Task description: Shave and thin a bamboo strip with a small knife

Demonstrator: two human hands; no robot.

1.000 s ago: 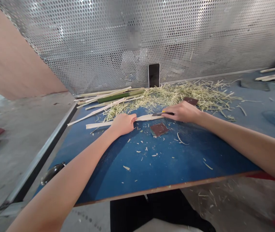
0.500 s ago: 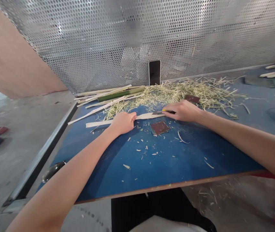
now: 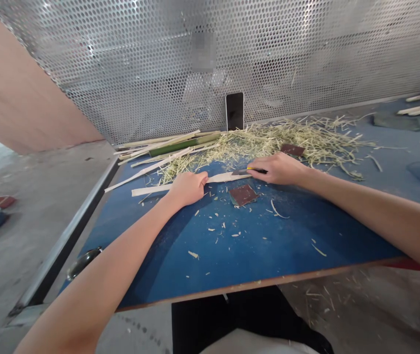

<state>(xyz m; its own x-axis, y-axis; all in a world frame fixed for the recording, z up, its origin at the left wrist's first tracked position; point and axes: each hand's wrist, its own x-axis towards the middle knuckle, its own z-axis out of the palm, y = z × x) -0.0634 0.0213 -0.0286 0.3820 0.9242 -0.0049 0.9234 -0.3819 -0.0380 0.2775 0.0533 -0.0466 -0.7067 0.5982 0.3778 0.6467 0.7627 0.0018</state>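
My left hand (image 3: 189, 188) is closed round a pale bamboo strip (image 3: 220, 178) that lies crosswise above the blue table (image 3: 180, 265). The strip's left end sticks out past my wrist. My right hand (image 3: 277, 168) grips a utility knife (image 3: 256, 170) with a black and yellow handle. Its blade rests on the strip, to the right of my left hand. Just below the blade lies a square of brown sandpaper (image 3: 243, 195). Fingers of my right hand partly hide the knife and the strip's right end.
Behind my hands spreads a heap of bamboo shavings (image 3: 269, 142), with another sandpaper piece (image 3: 292, 149) on it. A phone (image 3: 235, 111) leans on the perforated metal panel (image 3: 139, 73). A green bamboo piece (image 3: 184, 144) and pale strips lie back left. A dark shiny object (image 3: 83, 264) sits at the left edge.
My hands, the knife and the strip keep nearly the same places. The view has shifted very slightly.
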